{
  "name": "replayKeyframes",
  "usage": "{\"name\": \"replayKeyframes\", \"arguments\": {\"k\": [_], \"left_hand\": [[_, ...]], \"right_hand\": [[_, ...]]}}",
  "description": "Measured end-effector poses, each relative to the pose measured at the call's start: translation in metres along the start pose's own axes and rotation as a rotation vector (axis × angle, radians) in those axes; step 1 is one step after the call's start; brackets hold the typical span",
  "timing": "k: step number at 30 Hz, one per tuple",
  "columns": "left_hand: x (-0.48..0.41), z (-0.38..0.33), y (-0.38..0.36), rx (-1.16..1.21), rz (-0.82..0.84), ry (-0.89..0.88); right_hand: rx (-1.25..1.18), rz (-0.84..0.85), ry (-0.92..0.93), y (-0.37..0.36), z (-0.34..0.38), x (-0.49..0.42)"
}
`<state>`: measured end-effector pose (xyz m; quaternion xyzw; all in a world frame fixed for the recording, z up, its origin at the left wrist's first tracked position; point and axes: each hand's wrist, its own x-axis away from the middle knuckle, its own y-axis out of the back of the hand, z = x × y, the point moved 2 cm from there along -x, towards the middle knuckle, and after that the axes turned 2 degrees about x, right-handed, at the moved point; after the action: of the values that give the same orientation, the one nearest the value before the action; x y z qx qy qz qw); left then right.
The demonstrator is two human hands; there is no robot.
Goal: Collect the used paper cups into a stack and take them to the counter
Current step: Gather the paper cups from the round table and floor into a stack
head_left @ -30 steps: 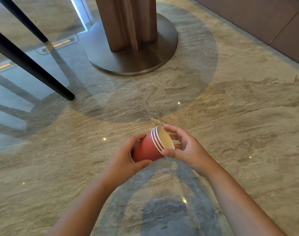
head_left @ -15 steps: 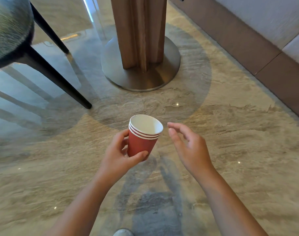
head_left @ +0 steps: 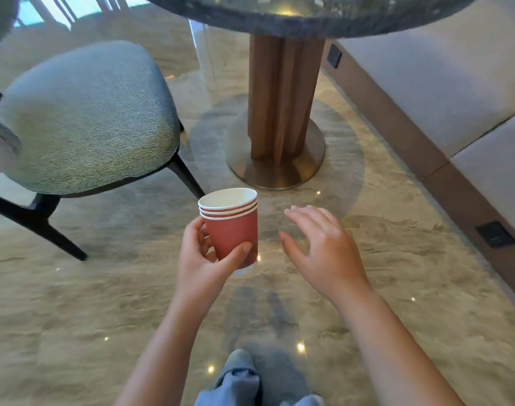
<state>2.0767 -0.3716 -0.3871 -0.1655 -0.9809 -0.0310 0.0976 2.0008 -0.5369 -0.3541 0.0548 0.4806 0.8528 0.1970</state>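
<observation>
A stack of three red paper cups (head_left: 232, 227) with white rims stands upright in my left hand (head_left: 203, 256), which grips its lower half from the left with the thumb across the front. To the right of the stack, a short gap away, my right hand (head_left: 323, 253) hovers with fingers spread and holds nothing. Both hands are over the marble floor, in front of the table's pedestal.
A round dark table top (head_left: 294, 16) on a wooden pedestal (head_left: 282, 101) with a metal base stands ahead. A grey upholstered chair (head_left: 83, 115) with black legs is at left. A bench seat (head_left: 443, 92) runs along the right. My own leg (head_left: 238, 379) shows at the bottom.
The stack went from tilted between both hands to upright in my left hand alone. My right hand let go and drew off to the right. The view rose, showing the chair and table top.
</observation>
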Motion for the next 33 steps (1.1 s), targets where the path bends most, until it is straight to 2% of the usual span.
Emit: {"name": "replayKeyframes", "arguments": {"k": [8, 14, 22, 33], "left_hand": [[0.046, -0.138, 0.034, 0.017, -0.006, -0.025], [0.072, -0.207, 0.05, 0.036, -0.048, -0.032], [0.073, -0.252, 0.066, 0.074, -0.127, -0.01], [0.043, -0.273, 0.085, 0.039, -0.04, 0.041]], "right_hand": [[0.052, 0.029, -0.001, 0.093, 0.097, 0.006], [0.012, -0.004, -0.02, 0.144, 0.151, 0.007], [-0.005, 0.001, -0.025, 0.185, 0.194, -0.014], [0.082, -0.016, -0.091, 0.218, 0.204, -0.042]]}}
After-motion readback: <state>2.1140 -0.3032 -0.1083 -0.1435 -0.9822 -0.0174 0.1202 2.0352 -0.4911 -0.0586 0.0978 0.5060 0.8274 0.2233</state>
